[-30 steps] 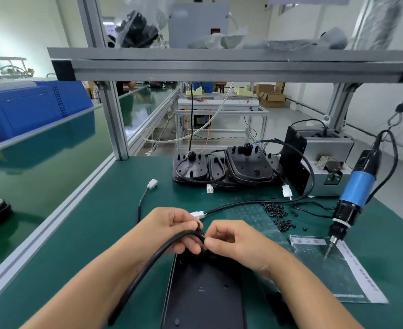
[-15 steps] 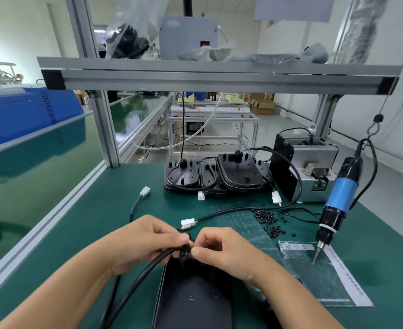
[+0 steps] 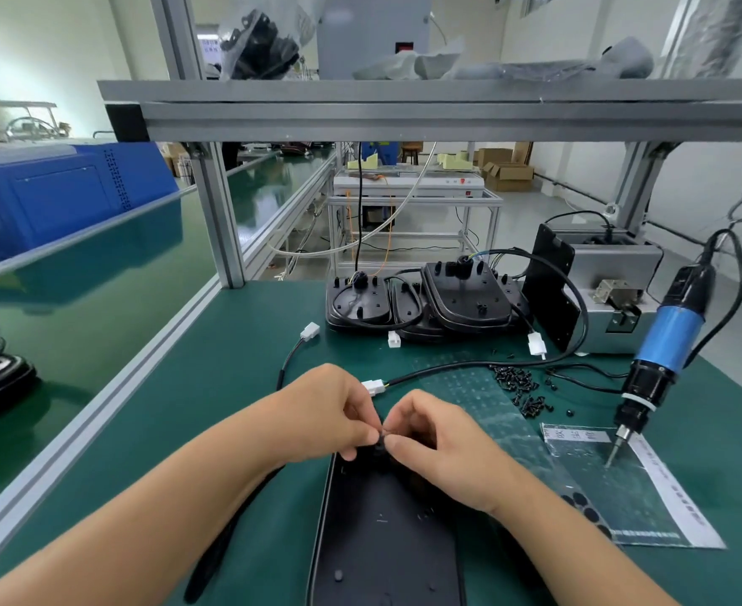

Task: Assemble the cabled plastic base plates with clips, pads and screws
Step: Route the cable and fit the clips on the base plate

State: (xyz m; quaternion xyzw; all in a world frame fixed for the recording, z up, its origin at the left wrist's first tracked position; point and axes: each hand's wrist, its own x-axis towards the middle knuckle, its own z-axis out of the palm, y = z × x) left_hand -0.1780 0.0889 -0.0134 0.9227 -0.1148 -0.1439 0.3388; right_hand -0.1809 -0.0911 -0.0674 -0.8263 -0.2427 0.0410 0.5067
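At 6 o'clock on the bench, nearest the camera, the base plate lies flat with its long axis running from 6 to 12 o'clock, its far end under the hands. Both hands meet over that far end: the left hand and right hand each have fingers curled, fingertips pinched together on a small black part at the plate's edge; what that part is cannot be told, though it is likely the cable entry or a clip. Compared with a second ago, the cable no longer arches over the left hand; it now runs low from under the left wrist toward 7 o'clock, and the hands have closed in on the plate end. This suggests the cable is being seated in the plate, so clip fitting is in hand and pads and screws remain. Just beyond the hands at 12 o'clock lies a white connector, its lead running toward 2 o'clock. At 2 o'clock loose screws lie scattered on the mat. At 3 o'clock a screwdriver hangs tip down over a pad sheet. Farther off at 12 o'clock finished plates are stacked, with a feeder at 1 o'clock.
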